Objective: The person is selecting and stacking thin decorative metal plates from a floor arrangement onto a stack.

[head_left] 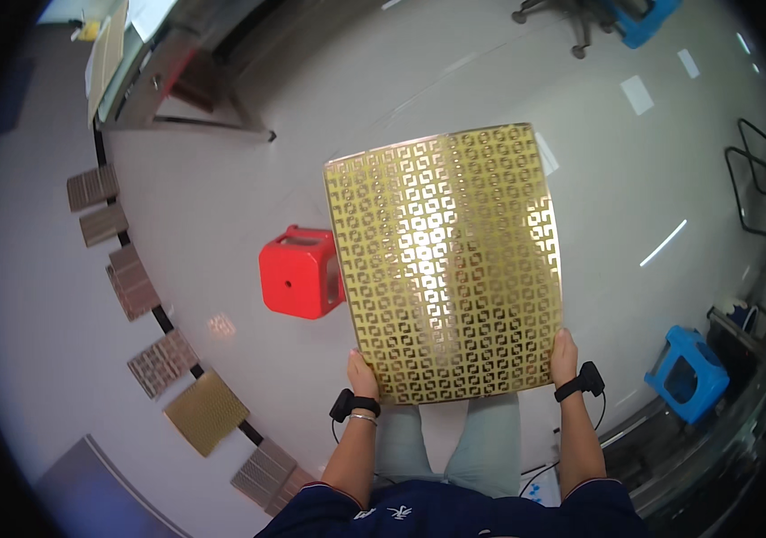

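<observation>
A large gold-yellow patterned panel (450,269) is held up in front of me, its shiny face covered in a repeating grid of interlocking square shapes. Bright light reflects down its middle. My left hand (362,375) grips its lower left edge, thumb on the near side and the other fingers hidden behind. On the lower right edge my right hand (564,357) holds it the same way. Each wrist wears a black strapped device, the left one (355,405) above a thin bracelet. My legs show below the panel.
A red plastic stool (298,273) stands left of the panel. Several patterned panels, including a gold one (207,413), lean along the left wall. A blue stool (688,375) is at right, a metal-legged table (168,90) at upper left, and a wheeled chair base (571,22) at the top.
</observation>
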The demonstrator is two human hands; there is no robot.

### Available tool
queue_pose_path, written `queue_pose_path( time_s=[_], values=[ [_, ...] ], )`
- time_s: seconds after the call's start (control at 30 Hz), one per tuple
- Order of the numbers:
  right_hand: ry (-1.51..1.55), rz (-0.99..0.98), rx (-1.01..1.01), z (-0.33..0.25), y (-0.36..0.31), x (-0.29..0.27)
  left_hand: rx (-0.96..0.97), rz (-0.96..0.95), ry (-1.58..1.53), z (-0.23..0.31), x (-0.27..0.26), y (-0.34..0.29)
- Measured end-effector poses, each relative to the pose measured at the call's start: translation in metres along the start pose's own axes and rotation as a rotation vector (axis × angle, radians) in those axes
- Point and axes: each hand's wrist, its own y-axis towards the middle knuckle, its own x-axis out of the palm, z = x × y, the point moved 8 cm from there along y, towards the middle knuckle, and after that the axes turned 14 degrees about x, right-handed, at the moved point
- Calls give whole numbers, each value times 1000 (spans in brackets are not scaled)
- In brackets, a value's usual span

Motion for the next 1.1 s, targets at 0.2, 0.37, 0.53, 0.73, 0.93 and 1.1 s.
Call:
queue_pose_path(
  time_s=[0.2,0.37,0.53,0.73,0.93,1.1],
  values=[
    [77,-52,-51,18,44,16,-150,202,-292,-37,39,-8],
    [130,-90,-23,26,43,11,-223,154,-401,-39,43,-11],
    [-14,-48,96,71,55,10,-27,28,-19,-30,40,-4],
    [-46,25,152,34,42,4,-101,-123,7,-22,43,1],
    [-222,265,154,61,-4,-47,-301,-100,-290,-25,34,7],
    [-418,350,104,105,-34,-33,-390,-341,-575,-9,-23,36]
  ],
)
